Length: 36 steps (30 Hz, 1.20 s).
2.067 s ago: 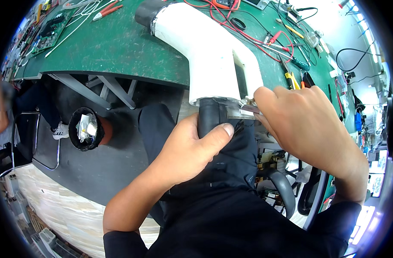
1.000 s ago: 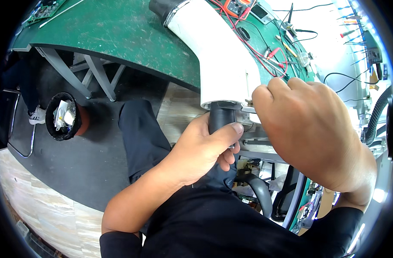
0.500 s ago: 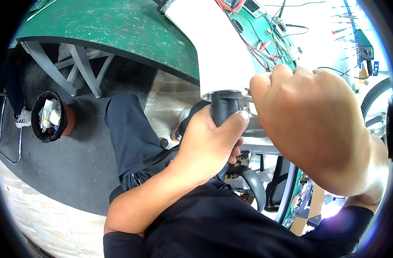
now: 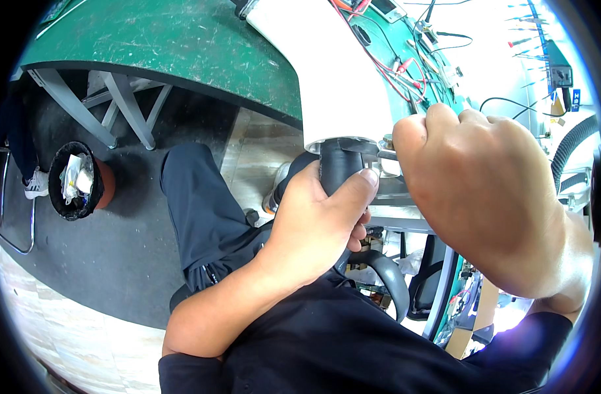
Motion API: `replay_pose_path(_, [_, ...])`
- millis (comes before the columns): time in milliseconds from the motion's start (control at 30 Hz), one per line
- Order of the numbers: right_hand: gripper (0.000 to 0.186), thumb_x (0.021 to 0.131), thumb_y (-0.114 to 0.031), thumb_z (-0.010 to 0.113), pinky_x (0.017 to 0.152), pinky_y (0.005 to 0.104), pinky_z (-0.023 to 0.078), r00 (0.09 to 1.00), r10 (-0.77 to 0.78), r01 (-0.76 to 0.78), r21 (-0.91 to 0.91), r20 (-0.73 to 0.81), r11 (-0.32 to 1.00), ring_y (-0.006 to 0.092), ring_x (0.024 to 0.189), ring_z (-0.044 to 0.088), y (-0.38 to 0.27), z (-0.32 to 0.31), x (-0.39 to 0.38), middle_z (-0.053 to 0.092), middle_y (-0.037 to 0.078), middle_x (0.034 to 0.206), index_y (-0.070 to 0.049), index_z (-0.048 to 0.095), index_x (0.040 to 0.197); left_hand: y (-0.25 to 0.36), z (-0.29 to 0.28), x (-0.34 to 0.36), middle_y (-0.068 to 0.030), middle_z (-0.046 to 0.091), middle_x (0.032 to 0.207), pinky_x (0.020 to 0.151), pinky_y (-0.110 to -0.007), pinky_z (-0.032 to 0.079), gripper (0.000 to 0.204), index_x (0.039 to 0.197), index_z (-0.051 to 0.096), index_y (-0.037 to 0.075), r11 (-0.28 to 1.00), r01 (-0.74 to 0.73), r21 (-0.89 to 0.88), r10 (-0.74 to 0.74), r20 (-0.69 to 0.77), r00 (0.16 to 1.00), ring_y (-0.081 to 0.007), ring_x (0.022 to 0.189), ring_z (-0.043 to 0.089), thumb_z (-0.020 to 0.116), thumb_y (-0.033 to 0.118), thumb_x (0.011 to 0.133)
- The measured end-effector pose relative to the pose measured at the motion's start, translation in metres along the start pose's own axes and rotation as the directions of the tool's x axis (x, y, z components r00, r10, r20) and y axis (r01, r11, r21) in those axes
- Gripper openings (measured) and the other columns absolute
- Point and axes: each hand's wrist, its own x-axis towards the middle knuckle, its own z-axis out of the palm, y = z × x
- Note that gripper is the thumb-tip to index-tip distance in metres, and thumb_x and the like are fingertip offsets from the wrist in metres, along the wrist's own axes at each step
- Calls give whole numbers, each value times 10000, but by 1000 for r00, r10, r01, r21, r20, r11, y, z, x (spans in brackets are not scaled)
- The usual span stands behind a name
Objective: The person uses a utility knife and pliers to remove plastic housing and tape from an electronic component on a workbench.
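A large white curved housing (image 4: 343, 72) lies over the bench edge, its open lower end toward me. From that end sticks out a black cylindrical part (image 4: 340, 164). My left hand (image 4: 323, 213) is wrapped round this part, thumb lying along its right side. To the right, my right hand (image 4: 478, 190) is closed in a fist around metal pliers (image 4: 379, 153). Their tip touches or nearly touches the black part, just below the housing's rim. The back of my right hand hides the handles.
The green workbench (image 4: 182, 39) carries red and black test leads (image 4: 405, 75) and other cables at the back right. A lined waste bin (image 4: 97, 180) stands on the floor at left, near another person's shoe (image 4: 36, 182). A ribbed grey hose (image 4: 574, 148) curves at the right.
My right hand has shifted slightly to the right and down, and more of the pliers shows between it and the black part. My left hand keeps its grip.
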Motion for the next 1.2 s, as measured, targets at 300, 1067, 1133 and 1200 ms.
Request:
replay_pose_path(300, [138, 770, -20, 659, 493, 267, 452, 1000, -4, 8, 177, -20, 984, 162, 591, 620, 6, 4, -2, 554, 54, 660, -57, 526, 769, -1, -1, 2, -70, 574, 735, 458, -257, 459, 254, 940, 548, 20, 1000, 11, 6, -11, -9, 1000, -126, 527, 541, 616, 264, 928])
replay_pose_path(1067, [130, 808, -23, 674, 507, 275, 480, 1000, -4, 10, 420, -13, 907, 169, 619, 654, 10, 45, -11, 578, 57, 678, -45, 548, 780, -1, -4, 1, -86, 587, 724, 463, -266, 449, 424, 1072, 543, -25, 999, 45, 6, -45, -37, 998, -151, 539, 546, 652, 342, 889])
replay_pose_path(1133, [136, 816, -29, 671, 500, 277, 474, 1000, 0, 10, 452, -22, 892, 165, 614, 649, 10, 47, -11, 574, 55, 679, -47, 541, 779, -2, -5, 2, -89, 587, 721, 460, -265, 450, 438, 1076, 539, -30, 999, 38, 8, -38, -32, 999, -152, 535, 546, 654, 347, 887])
replay_pose_path(1200, [144, 824, -40, 668, 493, 279, 467, 999, 2, 14, 476, -33, 879, 164, 606, 641, 10, 50, -11, 566, 54, 677, -48, 531, 780, -3, -6, 1, -94, 586, 718, 457, -265, 451, 448, 1079, 536, -36, 1000, 23, 18, -22, -26, 999, -153, 530, 545, 655, 351, 887])
